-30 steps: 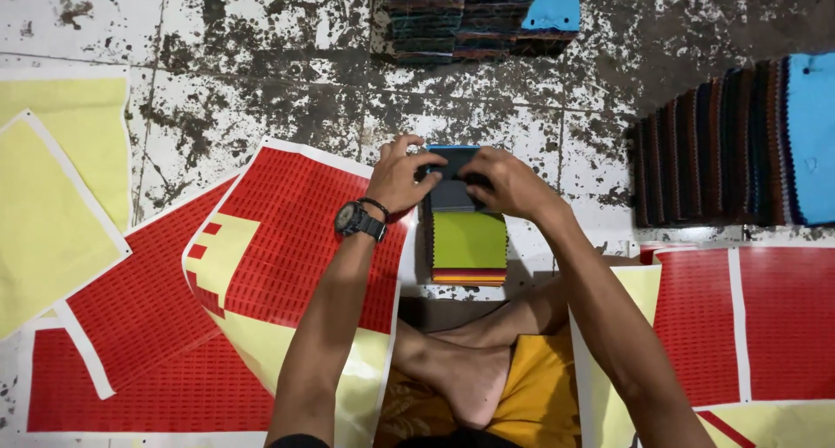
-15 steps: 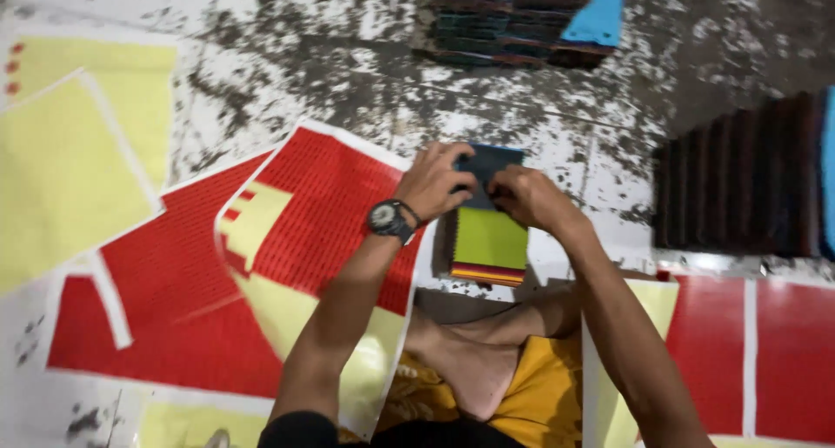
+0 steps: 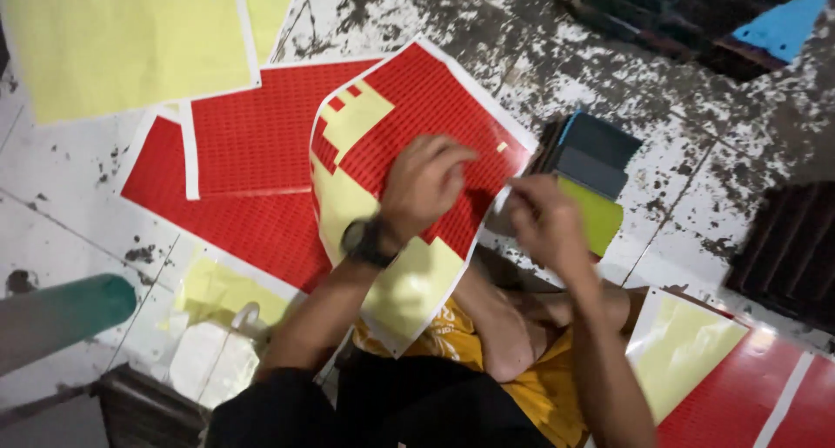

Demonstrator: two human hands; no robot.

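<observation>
Stained floor [image 3: 731, 187]: red sheets [image 3: 252, 152], yellow sheets [image 3: 122, 39], booklet stack [image 3: 591, 170].

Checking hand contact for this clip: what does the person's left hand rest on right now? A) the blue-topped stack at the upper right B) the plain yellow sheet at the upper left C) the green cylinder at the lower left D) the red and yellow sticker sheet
D: the left hand, wearing a dark wristwatch, lies palm-down on the red and yellow sticker sheet, well away from the other three things.
</observation>
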